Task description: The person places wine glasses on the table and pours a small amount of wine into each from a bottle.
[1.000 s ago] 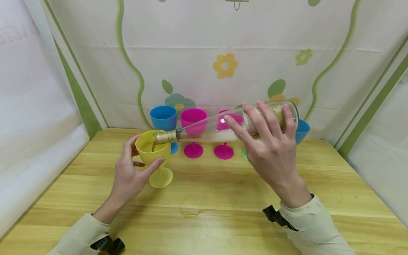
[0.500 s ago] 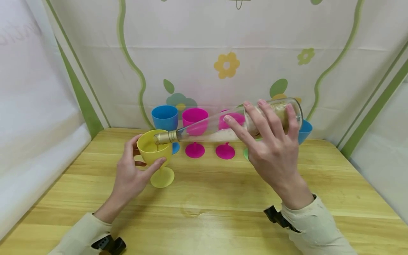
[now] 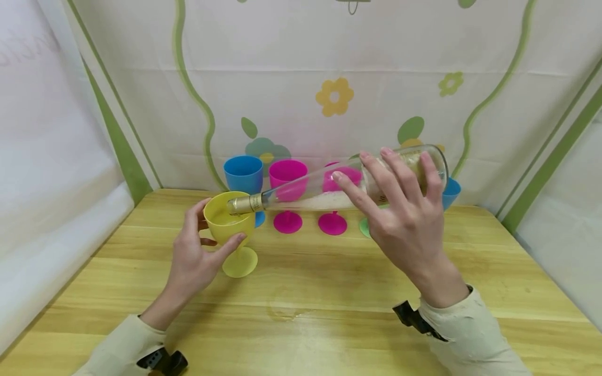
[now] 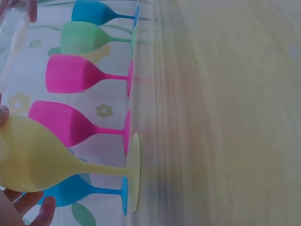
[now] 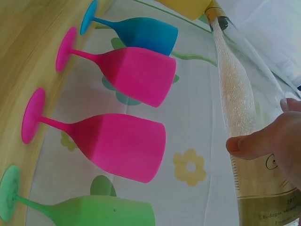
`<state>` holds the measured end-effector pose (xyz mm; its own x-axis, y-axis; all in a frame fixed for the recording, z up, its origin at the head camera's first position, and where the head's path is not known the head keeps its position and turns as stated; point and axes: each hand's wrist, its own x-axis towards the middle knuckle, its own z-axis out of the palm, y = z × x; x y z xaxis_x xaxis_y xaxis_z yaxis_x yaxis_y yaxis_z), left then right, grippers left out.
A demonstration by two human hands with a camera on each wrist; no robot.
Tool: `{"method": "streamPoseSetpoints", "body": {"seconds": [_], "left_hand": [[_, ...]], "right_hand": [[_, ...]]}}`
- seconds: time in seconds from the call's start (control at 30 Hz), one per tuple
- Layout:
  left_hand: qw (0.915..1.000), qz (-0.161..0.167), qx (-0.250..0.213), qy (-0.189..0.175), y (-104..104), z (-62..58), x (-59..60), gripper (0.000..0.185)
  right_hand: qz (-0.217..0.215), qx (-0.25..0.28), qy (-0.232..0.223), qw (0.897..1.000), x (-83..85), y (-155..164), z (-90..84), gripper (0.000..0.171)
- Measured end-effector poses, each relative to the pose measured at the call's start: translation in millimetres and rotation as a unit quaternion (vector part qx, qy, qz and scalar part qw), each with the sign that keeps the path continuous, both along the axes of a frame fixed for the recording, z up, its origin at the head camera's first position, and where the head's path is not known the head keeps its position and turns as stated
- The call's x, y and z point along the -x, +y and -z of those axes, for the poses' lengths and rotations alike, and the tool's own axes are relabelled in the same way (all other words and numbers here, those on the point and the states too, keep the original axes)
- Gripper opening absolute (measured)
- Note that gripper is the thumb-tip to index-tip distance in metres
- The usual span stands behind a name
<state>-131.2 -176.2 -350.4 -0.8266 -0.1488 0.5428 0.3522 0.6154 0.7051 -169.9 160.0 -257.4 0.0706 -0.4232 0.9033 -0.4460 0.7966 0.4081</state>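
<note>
Vs. 0.5 s ago: little change. Bottle (image 3: 329, 190) tipped a touch flatter, its neck still over the yellow cup (image 3: 228, 222); more pale liquid now shows in the cup. Both hands hold as before.

Left hand (image 3: 195, 258): grip curled round the yellow cup's bowl, thumb on the near side, fingers behind. Cup stands on the tabletop (image 3: 329, 292), left of centre, in front of the cup row at the back edge.

Right hand (image 3: 400, 219): grip clamped on the bottle's wide end, fingers over the top. Bottle lies near level, foil-wrapped mouth at the cup's rim, foamy liquid along its lower side.

Label, right wrist view: "2013" and small print, approx. "Bodegas M…"; rest too blurred to read.

Back row, left to right: blue cup (image 3: 243, 175), 2 pink cups (image 3: 287, 180), green cup foot (image 3: 363, 227), another blue cup partly behind the bottle.
</note>
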Motion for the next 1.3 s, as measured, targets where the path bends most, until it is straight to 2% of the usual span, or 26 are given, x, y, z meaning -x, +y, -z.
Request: {"method": "streamPoseSetpoints", "body": {"seconds": [0.4,0.57,0.7,0.93,1.1,1.3], "left_hand": [[1.0,-0.005,0.002,-0.004,-3.6,-2.1,-2.3,0.088],[1.0,-0.006,0.003,-0.003,-5.0,-2.4,-3.1,0.088],[1.0,-0.006,0.005,-0.001,-3.9,-2.1,-2.4,0.088],[0.9999,-0.005,0.005,-0.008,-4.0,-2.0,-2.7,0.087],[0.9999,-0.002,0.008,-0.007,-4.8,-2.2,-3.0,0.087],[0.9999,0.004,0.003,-0.015,-3.8,-4.4,-2.6,0.087]], "right_hand": [[-0.006,-0.072,-0.011,0.997,0.9,2.0,-18.3,0.055],[-0.003,-0.094,0.011,0.995,6.3,1.9,-25.4,0.052],[0.009,-0.129,0.027,0.991,10.5,4.9,-34.1,0.052],[0.056,-0.199,0.019,0.978,11.6,8.9,-42.7,0.054],[0.063,-0.222,-0.008,0.973,10.1,11.3,-43.0,0.058],[0.055,-0.219,-0.091,0.97,10.0,18.9,-30.3,0.059]]}}
